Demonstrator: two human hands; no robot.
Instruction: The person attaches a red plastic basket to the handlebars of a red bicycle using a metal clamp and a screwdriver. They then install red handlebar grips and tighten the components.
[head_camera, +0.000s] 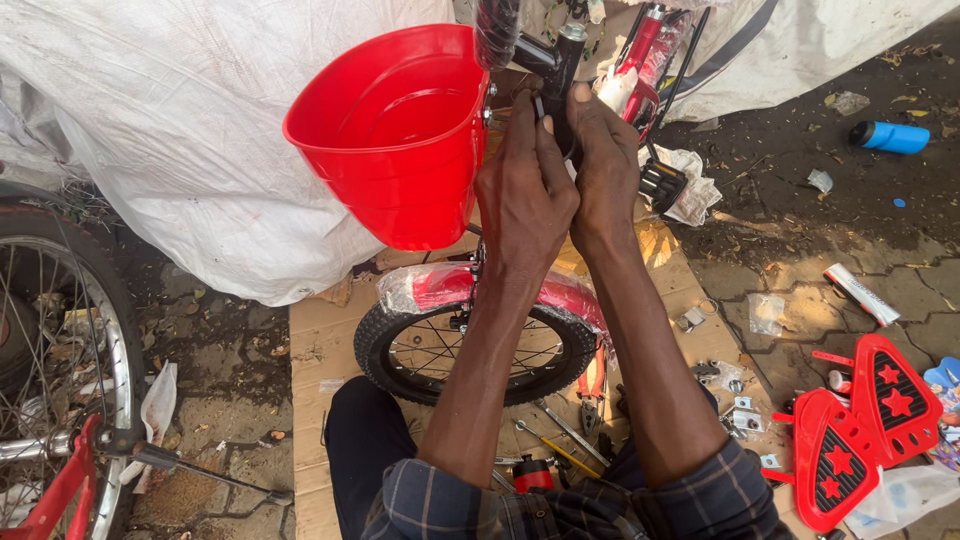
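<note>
Both my hands are up together at the black head tube (556, 75) of one small bicycle: my left hand (522, 195) has its fingers pressed narrow against the tube, my right hand (604, 170) curls around its other side, thumb up; I cannot tell what they pinch. Just left of my left hand hangs one red basket (400, 135), touching the frame. Below my wrists sits one knobby front wheel (470, 350) under a red wrapped mudguard (440, 285). Nearer me, beside my right forearm, lie one pair of red-handled pliers (592, 385). Far right are two red starred plates (860, 425) and, farther, one blue bottle (890, 137).
</note>
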